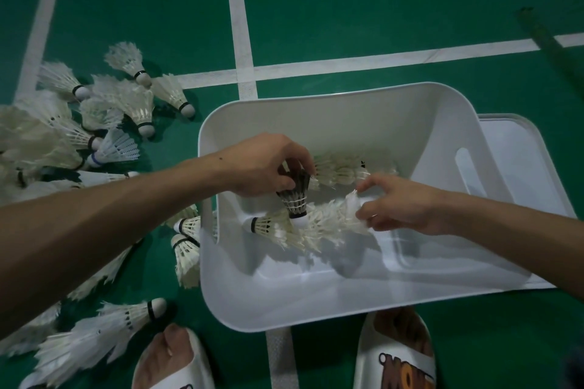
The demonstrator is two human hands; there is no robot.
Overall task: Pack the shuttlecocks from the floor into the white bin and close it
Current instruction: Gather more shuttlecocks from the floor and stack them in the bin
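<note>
The white bin (316, 303) stands open on the green floor in front of me. Inside it, my left hand (268, 164) grips a black-feathered shuttlecock (295, 199) by its skirt, cork end down. My right hand (401, 205) pinches the feather end of a nested row of white shuttlecocks (319, 227) lying on the bin's bottom. A second row of white shuttlecocks (344, 170) lies behind it. Several loose white shuttlecocks (104, 110) are scattered on the floor left of the bin. The bin's white lid (524, 164) lies flat under the bin's right side.
My feet in white slippers (395, 354) stand just below the bin. White court lines (243, 50) cross the floor. More shuttlecocks (104, 325) lie at the lower left, near my left foot. A dark green pole (550, 41) lies at the upper right.
</note>
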